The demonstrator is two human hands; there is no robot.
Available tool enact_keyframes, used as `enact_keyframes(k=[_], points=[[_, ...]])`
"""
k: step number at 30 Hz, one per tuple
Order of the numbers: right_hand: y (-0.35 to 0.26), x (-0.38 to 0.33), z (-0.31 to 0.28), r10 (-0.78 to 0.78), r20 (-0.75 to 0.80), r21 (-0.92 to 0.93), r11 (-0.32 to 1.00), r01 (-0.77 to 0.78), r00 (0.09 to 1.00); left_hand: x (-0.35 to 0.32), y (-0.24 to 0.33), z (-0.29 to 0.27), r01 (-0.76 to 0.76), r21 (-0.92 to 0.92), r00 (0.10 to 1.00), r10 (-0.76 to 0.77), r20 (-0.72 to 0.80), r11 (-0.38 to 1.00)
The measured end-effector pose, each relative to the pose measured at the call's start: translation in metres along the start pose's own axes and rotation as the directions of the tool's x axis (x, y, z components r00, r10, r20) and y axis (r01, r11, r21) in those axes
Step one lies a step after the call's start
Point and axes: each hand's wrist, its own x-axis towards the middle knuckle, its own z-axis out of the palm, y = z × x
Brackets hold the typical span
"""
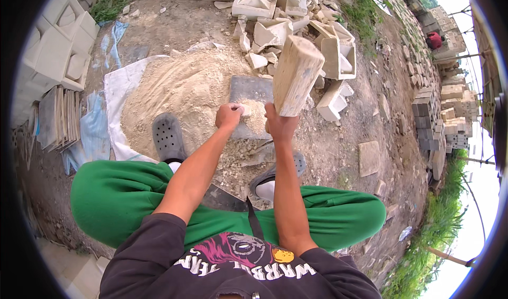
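Observation:
My right hand (280,124) is closed round the handle of a wooden mallet (298,77), whose thick block head stands raised above the ground. Close by on the left, my left hand (229,115) pinches a small pale stone fragment (245,109) at its fingertips. Beneath both hands lies a dark grey slab (248,87), with crushed pale grit (255,114) heaped on its middle. To the left of the slab, a broad pile of pale crumbled powder (174,90) covers a white sheet (115,95).
Broken pale blocks (272,34) are heaped beyond the slab. Moulded pale blocks (58,34) are stacked at the left, above leaning thin boards (66,116). A flat tile (369,159) lies at the right. My shoes (168,135) flank the work area. Grey blocks (426,114) stand farther right.

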Motion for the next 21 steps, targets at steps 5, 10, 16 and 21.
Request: enact_keyframes(k=[5, 10, 16, 21], points=[[0.088, -0.060, 0.011, 0.535, 0.048, -0.563, 0.712, -0.420, 0.844, -0.004, 0.009, 0.002, 0.010, 0.013, 1.000, -0.011, 0.018, 1.000], [0.110, -0.058, -0.009, 0.654, 0.031, -0.391, 0.704, -0.593, 0.756, -0.002, 0.011, 0.005, -0.022, 0.030, 1.000, 0.021, 0.005, 0.999], [0.047, -0.024, -0.017, 0.372, -0.006, -0.311, 0.882, -0.355, 0.928, 0.006, -0.004, 0.007, -0.021, 0.033, 1.000, 0.022, -0.023, 0.999], [0.028, -0.043, -0.013, 0.211, 0.027, -0.127, 0.970, -0.206, 0.977, 0.002, -0.004, 0.007, 0.013, 0.046, 0.999, -0.011, -0.039, 0.999]])
